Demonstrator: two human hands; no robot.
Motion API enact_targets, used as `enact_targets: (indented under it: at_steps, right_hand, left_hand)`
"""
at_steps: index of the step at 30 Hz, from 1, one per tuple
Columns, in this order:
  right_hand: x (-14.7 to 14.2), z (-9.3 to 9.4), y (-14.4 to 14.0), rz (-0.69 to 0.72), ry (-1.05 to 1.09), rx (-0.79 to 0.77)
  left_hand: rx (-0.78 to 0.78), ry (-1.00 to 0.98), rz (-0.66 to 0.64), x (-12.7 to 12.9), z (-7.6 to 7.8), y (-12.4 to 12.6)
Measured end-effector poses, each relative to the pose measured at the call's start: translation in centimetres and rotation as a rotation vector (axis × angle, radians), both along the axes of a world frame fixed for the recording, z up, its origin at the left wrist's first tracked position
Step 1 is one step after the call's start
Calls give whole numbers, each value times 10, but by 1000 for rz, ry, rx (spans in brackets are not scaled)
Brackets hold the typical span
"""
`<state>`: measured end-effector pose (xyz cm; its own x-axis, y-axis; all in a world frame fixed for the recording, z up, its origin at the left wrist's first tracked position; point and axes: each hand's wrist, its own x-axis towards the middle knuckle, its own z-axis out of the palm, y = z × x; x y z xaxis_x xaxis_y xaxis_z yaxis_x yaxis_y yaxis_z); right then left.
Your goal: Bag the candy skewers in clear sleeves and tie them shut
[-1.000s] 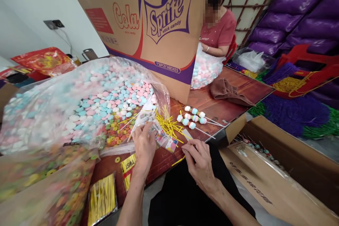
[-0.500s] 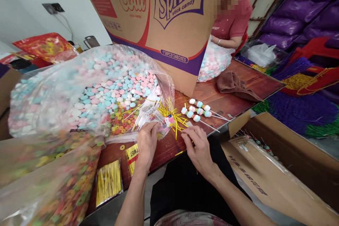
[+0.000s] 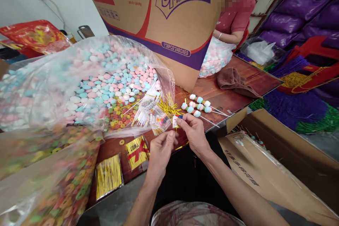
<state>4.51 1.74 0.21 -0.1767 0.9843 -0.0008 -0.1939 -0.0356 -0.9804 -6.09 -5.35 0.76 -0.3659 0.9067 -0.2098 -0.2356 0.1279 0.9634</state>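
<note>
My right hand point(image 3: 196, 132) pinches a small printed card point(image 3: 175, 120), white with blue and red, between thumb and fingers. Just below and left of it, my left hand point(image 3: 162, 150) is closed with the fingertips together; whether they hold anything is hidden. Small clear printed packets point(image 3: 159, 118) lie beyond my hands, beside loose gold twist ties point(image 3: 169, 107) and a bundle of white sticks point(image 3: 143, 113). To the right, several sticks threaded with marshmallows point(image 3: 196, 113) rest on the table.
A big clear bag of pastel marshmallows point(image 3: 106, 81) and a bag of gummy rings point(image 3: 71, 180) cover the left. Packs of twist ties point(image 3: 109, 176) lie near the edge. A tall carton point(image 3: 159, 39) stands behind. An open box point(image 3: 246, 169) sits at right; a person point(image 3: 233, 24) sits across.
My right hand has moved up and left and now has the small card in its fingers. My left hand has drawn back toward me and right, away from the packets.
</note>
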Motion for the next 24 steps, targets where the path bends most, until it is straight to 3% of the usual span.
enact_targets:
  at_steps: [1,3,5,8,14,17,20,24]
  right_hand:
    - [-1,0,-3,-11,-12,5]
    - [-3,1,-10,-27,-66,34]
    - [-3,1,-16,-39,-137,70]
    - [-1,-2,-23,-30,-191,83]
    - [5,-1,-26,-21,-168,60]
    - [10,2,-23,-57,-175,68]
    - [17,1,-21,-26,-208,98]
    - [25,-1,-20,-27,-252,119]
  left_hand:
    - [3,-175,20,5,-1,2]
    - [35,-437,184,12,-2,10]
    - [68,-541,330,15,-1,18]
    - [92,-517,378,18,-1,24]
    - [179,-405,324,29,-7,24]
    - [197,-393,291,29,-3,23]
    - [169,-498,338,24,4,22]
    - [125,-452,382,21,8,22]
